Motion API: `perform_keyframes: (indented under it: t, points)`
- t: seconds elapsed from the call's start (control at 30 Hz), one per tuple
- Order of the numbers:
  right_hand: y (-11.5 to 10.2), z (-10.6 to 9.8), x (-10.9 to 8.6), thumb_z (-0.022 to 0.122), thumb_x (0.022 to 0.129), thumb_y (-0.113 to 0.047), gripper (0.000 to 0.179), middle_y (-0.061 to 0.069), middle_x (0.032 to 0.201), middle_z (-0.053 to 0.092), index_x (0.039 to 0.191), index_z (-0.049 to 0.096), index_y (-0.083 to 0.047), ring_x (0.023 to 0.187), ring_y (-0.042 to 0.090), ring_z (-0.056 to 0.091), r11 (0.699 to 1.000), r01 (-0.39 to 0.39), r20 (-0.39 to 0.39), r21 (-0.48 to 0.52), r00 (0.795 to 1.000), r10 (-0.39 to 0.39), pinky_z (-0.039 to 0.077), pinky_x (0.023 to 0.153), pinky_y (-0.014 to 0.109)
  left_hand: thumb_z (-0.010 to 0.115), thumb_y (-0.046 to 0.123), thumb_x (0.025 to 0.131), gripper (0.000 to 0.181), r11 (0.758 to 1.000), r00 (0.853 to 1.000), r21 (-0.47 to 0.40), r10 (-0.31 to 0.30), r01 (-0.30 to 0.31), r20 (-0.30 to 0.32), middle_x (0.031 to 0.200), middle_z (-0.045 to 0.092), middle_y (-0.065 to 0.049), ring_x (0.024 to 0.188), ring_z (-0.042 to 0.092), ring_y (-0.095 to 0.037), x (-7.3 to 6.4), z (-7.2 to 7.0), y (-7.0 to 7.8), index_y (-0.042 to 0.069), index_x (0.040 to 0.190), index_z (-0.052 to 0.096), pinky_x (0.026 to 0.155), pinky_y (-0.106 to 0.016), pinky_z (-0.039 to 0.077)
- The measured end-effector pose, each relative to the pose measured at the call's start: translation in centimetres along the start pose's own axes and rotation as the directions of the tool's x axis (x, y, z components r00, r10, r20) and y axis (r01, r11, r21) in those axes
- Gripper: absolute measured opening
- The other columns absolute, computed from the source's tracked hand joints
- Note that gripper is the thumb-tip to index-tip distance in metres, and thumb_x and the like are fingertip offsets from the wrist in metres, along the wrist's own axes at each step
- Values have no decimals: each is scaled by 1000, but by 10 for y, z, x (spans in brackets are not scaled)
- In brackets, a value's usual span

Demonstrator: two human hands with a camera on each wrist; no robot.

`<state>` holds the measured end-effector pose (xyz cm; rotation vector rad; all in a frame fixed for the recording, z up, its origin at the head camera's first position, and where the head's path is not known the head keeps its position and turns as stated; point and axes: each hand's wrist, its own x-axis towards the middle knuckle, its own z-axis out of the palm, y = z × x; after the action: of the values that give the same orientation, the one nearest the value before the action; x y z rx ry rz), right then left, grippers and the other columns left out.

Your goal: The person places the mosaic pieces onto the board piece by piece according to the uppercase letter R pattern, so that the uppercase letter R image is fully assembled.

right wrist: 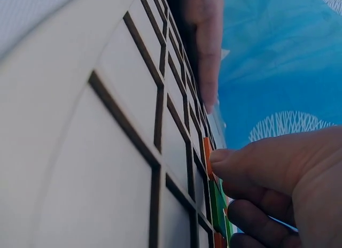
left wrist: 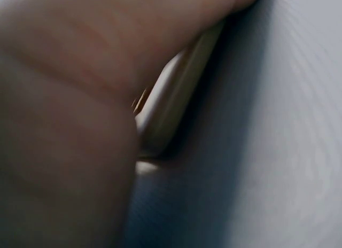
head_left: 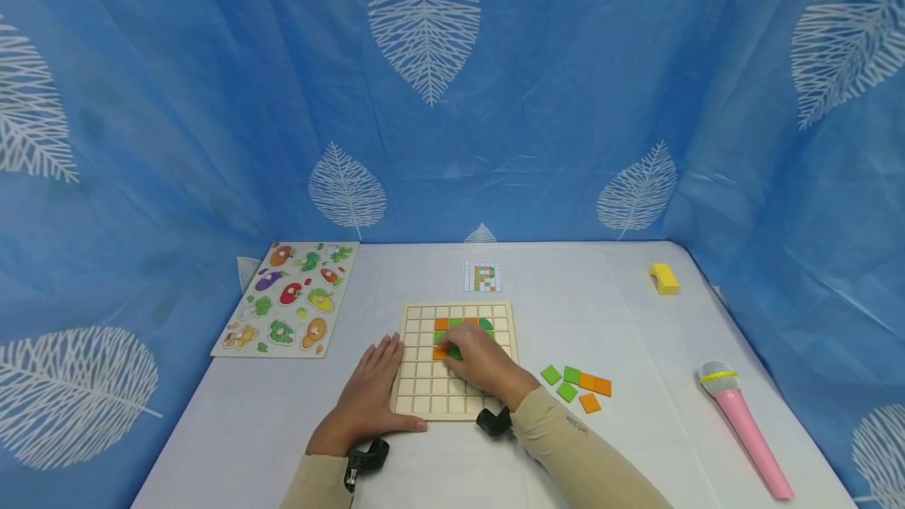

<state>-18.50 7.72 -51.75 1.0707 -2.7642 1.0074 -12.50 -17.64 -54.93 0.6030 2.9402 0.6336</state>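
A wooden grid board (head_left: 418, 405) lies on the table, with orange and green square tiles in several of its cells. My left hand (head_left: 369, 389) lies with straight fingers along the board's left edge, its thumb stretched by the front corner. Over the board's middle, my right hand (head_left: 486, 361) has its fingers curled and holds an orange tile (right wrist: 208, 154) at a cell. The thumb touches that tile in the right wrist view; the index fingertip is hidden there. Beside it sits a green tile (right wrist: 217, 202). Skin and the board's edge (left wrist: 176, 98) fill the blurred left wrist view.
Loose green tiles (head_left: 551, 375) and orange tiles (head_left: 590, 403) lie right of the board. Behind it is a pattern card (head_left: 484, 277) showing an R. A vegetable puzzle board (head_left: 290, 301) lies left; a yellow block (head_left: 665, 279) and a pink microphone (head_left: 752, 434) are right.
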Motion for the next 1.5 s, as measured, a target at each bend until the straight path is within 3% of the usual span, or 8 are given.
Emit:
perform_keyframes:
  t: [0.6, 1.2, 1.5]
  points:
    - [3, 0, -2, 82, 94, -10, 20, 1, 109, 73, 113, 77, -7, 106, 18, 66, 999, -38, 10, -12, 999, 38, 55, 96, 37, 74, 91, 63, 146, 1000, 999, -3, 20, -20, -49, 170, 26, -18, 158, 17, -33, 0, 3, -1, -4, 164, 29, 125, -54, 16]
    - [0, -7, -2, 78, 96, -8, 20, 3, 116, 72, 116, 77, -7, 115, 19, 63, 996, -83, 32, 16, 996, 82, 52, 102, 39, 70, 95, 63, 149, 1000, 1000, 12, -6, 6, 5, 172, 20, -16, 159, 10, -30, 1, 0, 0, -1, 166, 23, 127, -49, 9]
    - [1, -13, -4, 77, 98, -9, 20, 1, 115, 72, 118, 77, -7, 109, 17, 63, 996, -86, 29, 14, 996, 86, 55, 95, 36, 73, 92, 63, 146, 1000, 1000, 5, 6, -6, -25, 171, 24, -17, 158, 15, -32, 1, 1, 1, -3, 164, 27, 126, -52, 13]
